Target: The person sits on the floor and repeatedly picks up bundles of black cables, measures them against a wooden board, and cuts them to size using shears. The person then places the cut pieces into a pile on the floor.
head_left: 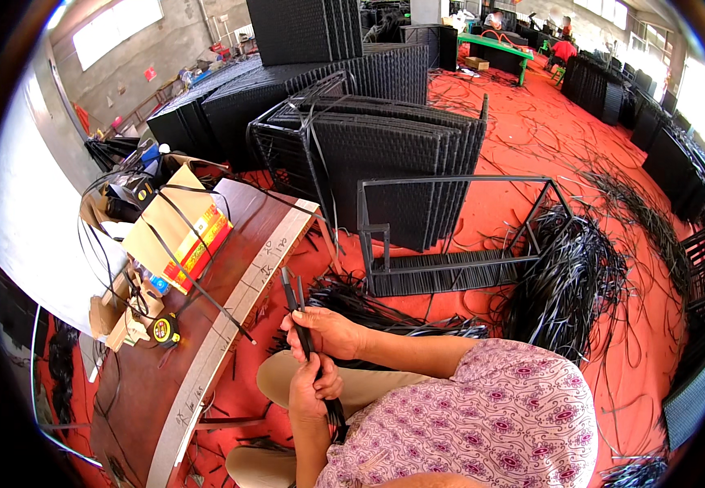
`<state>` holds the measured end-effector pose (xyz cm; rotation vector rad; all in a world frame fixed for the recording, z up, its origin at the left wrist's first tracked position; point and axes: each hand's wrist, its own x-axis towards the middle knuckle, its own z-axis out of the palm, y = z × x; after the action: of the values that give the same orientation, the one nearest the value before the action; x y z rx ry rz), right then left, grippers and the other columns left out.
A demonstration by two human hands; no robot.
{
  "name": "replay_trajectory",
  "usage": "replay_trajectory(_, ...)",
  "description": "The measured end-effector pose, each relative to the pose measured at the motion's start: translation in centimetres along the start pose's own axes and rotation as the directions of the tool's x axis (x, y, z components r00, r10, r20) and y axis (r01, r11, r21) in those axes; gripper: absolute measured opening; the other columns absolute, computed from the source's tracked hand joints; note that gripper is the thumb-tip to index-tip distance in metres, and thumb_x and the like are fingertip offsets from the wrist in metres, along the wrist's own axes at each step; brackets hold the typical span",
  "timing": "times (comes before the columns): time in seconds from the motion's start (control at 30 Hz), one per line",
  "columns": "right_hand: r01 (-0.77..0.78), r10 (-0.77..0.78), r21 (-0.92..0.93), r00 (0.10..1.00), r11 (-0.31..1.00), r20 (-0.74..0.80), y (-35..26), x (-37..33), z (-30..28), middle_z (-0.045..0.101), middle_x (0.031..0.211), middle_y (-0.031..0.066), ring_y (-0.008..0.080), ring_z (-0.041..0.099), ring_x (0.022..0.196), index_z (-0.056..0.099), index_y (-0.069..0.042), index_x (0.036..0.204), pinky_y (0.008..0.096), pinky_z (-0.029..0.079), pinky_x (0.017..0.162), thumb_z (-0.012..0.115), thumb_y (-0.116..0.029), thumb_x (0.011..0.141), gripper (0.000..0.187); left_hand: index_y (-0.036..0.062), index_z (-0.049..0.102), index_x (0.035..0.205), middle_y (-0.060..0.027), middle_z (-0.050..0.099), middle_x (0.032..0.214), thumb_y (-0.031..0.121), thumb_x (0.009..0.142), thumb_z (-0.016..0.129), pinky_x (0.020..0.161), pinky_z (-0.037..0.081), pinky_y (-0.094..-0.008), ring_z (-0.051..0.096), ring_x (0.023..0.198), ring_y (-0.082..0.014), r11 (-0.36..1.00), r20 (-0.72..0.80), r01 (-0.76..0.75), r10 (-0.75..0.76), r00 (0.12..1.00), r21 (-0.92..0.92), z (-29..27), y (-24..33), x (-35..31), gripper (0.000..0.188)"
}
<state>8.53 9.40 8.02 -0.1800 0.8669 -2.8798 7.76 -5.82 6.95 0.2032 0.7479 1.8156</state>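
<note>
A small bundle of flat black plastic strips (307,345) is held upright in front of my lap. My right hand (332,332) closes around it near the upper part, and its tips (289,286) stick out above the fingers. Just below, my left hand (317,385) is wrapped round the same bundle. The tail of the strips (337,419) hangs under the left hand against my patterned shirt (466,415). Fingers hide part of the bundle, so I cannot tell how many strips there are.
A brown table (137,390) at left bears an open cardboard box (169,228) and a tape measure (164,329). A black metal frame (458,264), stacked woven panels (393,163) and a heap of black strips (568,285) stand ahead on the red floor (523,146).
</note>
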Motion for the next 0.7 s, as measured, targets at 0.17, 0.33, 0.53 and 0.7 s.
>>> replay_trajectory(0.17,-0.027,0.026,0.084,1.000,0.996,0.014,-0.2,-0.2,0.7,0.056,0.078,0.0042,0.0201,0.060,0.067,0.053,-0.006,0.105,0.0315,0.051,0.062,0.046,-0.032,0.097,0.029,0.0056,0.051,0.081,0.0057,0.028,0.050,0.036,0.098,0.043,0.041,0.020,-0.0232,0.021,0.039,-0.0051,1.000,-0.007,0.004,-0.004,1.000,0.005,0.0,-0.2,-0.2,0.036)
replay_trajectory(0.33,-0.039,0.041,0.114,0.999,0.993,-0.014,0.2,0.3,-0.6,0.056,0.077,0.0039,0.0211,0.061,0.068,0.054,-0.007,0.102,0.0332,0.052,0.063,0.047,-0.032,0.097,0.027,0.0056,0.051,0.080,0.0057,0.028,0.050,0.037,0.097,0.044,0.041,0.020,-0.0235,0.021,0.038,-0.0052,0.999,-0.007,-0.001,0.001,1.000,0.033,-0.1,-0.3,0.1,0.036)
replay_trajectory(0.53,-0.085,0.096,0.137,0.993,0.987,-0.075,0.1,0.6,0.4,0.052,0.068,0.0002,0.0184,0.055,0.061,0.055,-0.009,0.093,0.0318,0.048,0.058,0.049,-0.033,0.096,0.025,0.0065,0.051,0.080,0.0057,0.027,0.049,0.035,0.097,0.045,0.040,0.020,-0.0241,0.022,0.037,-0.0061,0.991,-0.102,-0.020,0.034,0.994,0.132,0.0,0.0,-0.2,0.034)
replay_trajectory(0.7,-0.143,0.178,0.327,0.981,0.934,-0.078,0.3,1.5,-2.8,0.035,0.057,-0.0055,0.0078,0.032,0.046,0.055,-0.011,0.086,0.0249,0.031,0.044,0.052,-0.028,0.091,0.019,0.0016,0.060,0.093,0.0030,0.058,0.075,0.035,0.092,0.053,0.059,0.038,-0.0253,0.051,0.068,-0.0097,0.698,-0.364,0.218,0.065,0.929,0.682,-2.0,0.6,1.3,0.033)
